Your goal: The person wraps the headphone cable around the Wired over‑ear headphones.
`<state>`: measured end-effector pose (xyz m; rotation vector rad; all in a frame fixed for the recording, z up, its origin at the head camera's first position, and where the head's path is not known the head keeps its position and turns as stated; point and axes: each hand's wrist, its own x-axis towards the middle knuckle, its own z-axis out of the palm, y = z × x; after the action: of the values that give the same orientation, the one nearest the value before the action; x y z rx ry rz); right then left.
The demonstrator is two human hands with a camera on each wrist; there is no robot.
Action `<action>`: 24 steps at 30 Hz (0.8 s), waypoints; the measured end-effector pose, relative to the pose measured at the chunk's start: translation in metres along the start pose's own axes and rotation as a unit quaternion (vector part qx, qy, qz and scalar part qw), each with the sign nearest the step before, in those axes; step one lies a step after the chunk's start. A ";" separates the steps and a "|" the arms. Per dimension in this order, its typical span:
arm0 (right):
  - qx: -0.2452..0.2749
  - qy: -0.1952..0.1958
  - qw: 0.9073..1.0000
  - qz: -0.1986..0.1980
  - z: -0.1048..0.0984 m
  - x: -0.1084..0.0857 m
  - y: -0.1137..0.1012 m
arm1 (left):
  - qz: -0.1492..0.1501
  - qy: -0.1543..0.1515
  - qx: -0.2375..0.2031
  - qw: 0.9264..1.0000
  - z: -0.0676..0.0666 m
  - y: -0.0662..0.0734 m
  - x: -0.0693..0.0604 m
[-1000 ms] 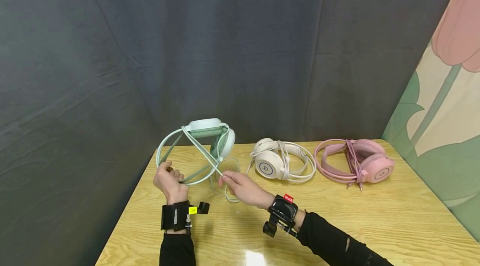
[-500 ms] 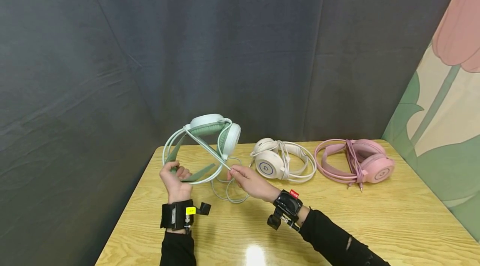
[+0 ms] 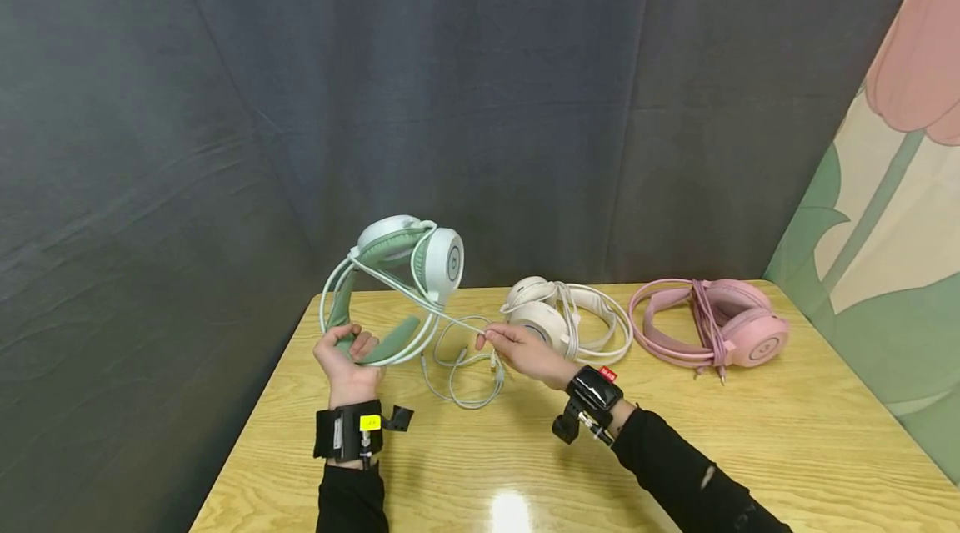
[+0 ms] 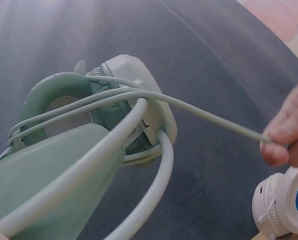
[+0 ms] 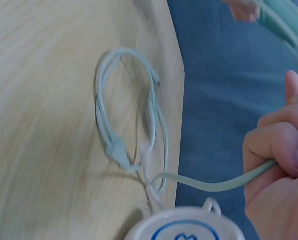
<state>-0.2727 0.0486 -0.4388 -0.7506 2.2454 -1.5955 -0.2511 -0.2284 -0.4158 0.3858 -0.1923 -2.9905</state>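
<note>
Mint-green headphones [image 3: 444, 266] are raised over the table's left part, ear cups uppermost and tilted away. My left hand [image 3: 347, 366] grips them by the padded headband. Their cable [image 4: 209, 117] wraps across the ear cups and runs taut to the right. Between thumb and fingers, my right hand [image 3: 528, 354] pinches that cable, close in front of the white headphones. Past this hand, the loose end of the cable [image 5: 98, 100] lies looped on the wood.
White headphones [image 3: 543, 320] with their cable wound round them rest at the back middle of the wooden table [image 3: 675, 450]. Pink headphones [image 3: 757, 341], bundled likewise, lie to their right. A dark curtain [image 3: 480, 116] hangs behind, and a flower-patterned panel [image 3: 885, 266] borders the right side.
My right hand has moved right, drawing the cable out longer. The green headphones have turned, so one ear cup's outer face now shows. The loose cable end on the table has shifted.
</note>
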 end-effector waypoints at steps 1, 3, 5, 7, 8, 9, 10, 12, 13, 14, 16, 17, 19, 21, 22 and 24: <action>0.004 0.004 1.000 0.005 -0.003 0.002 0.002 | -0.011 -0.002 -0.005 1.000 -0.001 0.001 0.000; 0.004 0.010 1.000 0.010 -0.007 0.007 0.007 | -0.037 -0.005 -0.013 0.999 -0.001 0.002 0.001; 0.004 0.002 1.000 0.015 -0.011 0.013 0.010 | -0.065 -0.014 -0.015 0.998 -0.002 0.002 0.000; 0.004 -0.021 1.000 0.017 -0.015 0.018 0.013 | -0.094 -0.028 -0.016 0.995 -0.002 0.001 0.000; 0.002 -0.030 0.999 0.019 -0.017 0.020 0.014 | -0.106 -0.037 -0.016 0.994 -0.002 0.001 -0.001; -0.005 -0.037 0.999 0.019 -0.019 0.023 0.014 | -0.116 -0.049 -0.014 0.992 -0.002 0.000 -0.001; -0.012 -0.040 0.999 0.019 -0.022 0.025 0.014 | -0.126 -0.061 -0.013 0.990 -0.002 -0.001 -0.002; -0.033 -0.037 0.999 0.014 -0.029 0.029 0.010 | -0.147 -0.088 -0.009 0.985 -0.002 -0.003 -0.003; -0.047 -0.029 0.998 0.016 -0.032 0.031 0.007 | -0.156 -0.102 -0.005 0.982 -0.001 -0.004 -0.003; -0.059 -0.018 0.998 0.014 -0.036 0.033 0.004 | -0.164 -0.117 -0.003 0.980 -0.001 -0.005 -0.003; -0.079 -0.003 0.997 0.018 -0.042 0.037 -0.003 | -0.177 -0.145 0.005 0.974 -0.001 -0.006 -0.003; -0.087 0.004 0.996 0.021 -0.046 0.038 -0.007 | -0.181 -0.157 0.008 0.971 -0.001 -0.006 -0.003; -0.097 0.011 0.995 0.028 -0.052 0.040 -0.014 | -0.184 -0.176 0.011 0.967 -0.002 -0.006 -0.004; -0.104 0.005 0.994 0.030 -0.056 0.042 -0.020 | -0.184 -0.190 0.013 0.964 -0.002 -0.005 -0.004; -0.106 0.001 0.994 0.031 -0.057 0.042 -0.022 | -0.184 -0.195 0.014 0.963 -0.002 -0.004 -0.004; -0.109 -0.010 0.994 0.024 -0.059 0.044 -0.024 | -0.185 -0.204 0.018 0.961 -0.002 -0.003 -0.005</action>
<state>-0.3331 0.0641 -0.3928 -0.7569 2.4294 -1.3290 -0.2465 -0.2248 -0.4173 -0.2288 -0.2324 -3.4069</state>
